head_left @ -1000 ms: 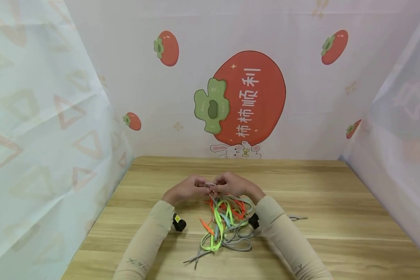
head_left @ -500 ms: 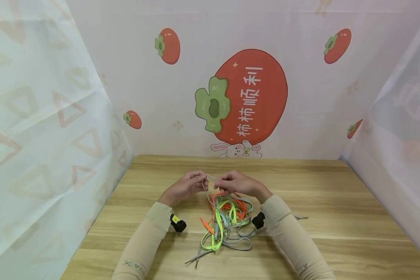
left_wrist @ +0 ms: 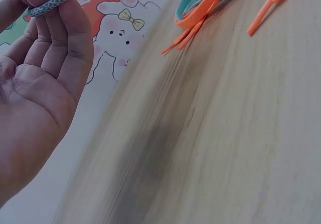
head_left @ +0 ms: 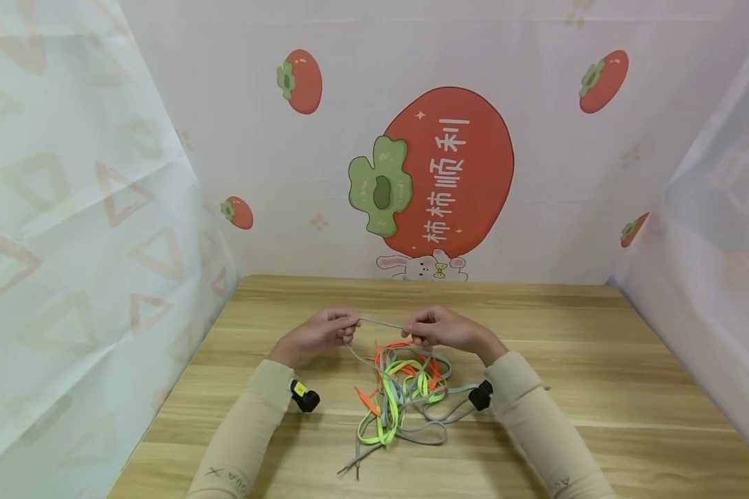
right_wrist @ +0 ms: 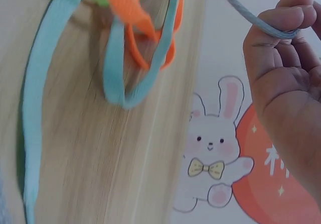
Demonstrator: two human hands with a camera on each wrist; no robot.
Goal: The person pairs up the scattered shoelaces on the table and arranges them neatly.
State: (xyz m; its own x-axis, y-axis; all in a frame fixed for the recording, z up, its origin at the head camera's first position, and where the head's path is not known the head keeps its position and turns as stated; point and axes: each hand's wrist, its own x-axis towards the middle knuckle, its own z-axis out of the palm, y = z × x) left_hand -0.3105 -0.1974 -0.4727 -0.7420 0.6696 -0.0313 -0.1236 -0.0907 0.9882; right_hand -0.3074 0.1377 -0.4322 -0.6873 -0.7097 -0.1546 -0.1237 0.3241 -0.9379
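Note:
My left hand (head_left: 320, 335) pinches a thin grey shoelace (head_left: 379, 322) between thumb and fingers, above the table. To its right, my right hand (head_left: 444, 328) pinches the same lace, and a short stretch runs nearly straight between the two hands. The braided lace (left_wrist: 60, 0) crosses the left fingertips in the left wrist view. In the right wrist view the lace (right_wrist: 251, 17) bends round the right fingers. From the left hand it drops to a tangle with a neon yellow-green lace (head_left: 391, 416), an orange lace (head_left: 368, 402) and a light blue lace (right_wrist: 35, 108).
The tangle lies on a wooden table (head_left: 599, 416) between the forearms. Grey lace ends (head_left: 357, 463) point toward the front. Black wrist cameras, such as the left camera (head_left: 306, 397), sit at both cuffs. A printed curtain (head_left: 287, 173) stands behind the table.
The hands have moved apart, left hand leftward and right hand rightward, drawing a stretch of grey lace out between them. The tangle has shifted only slightly.

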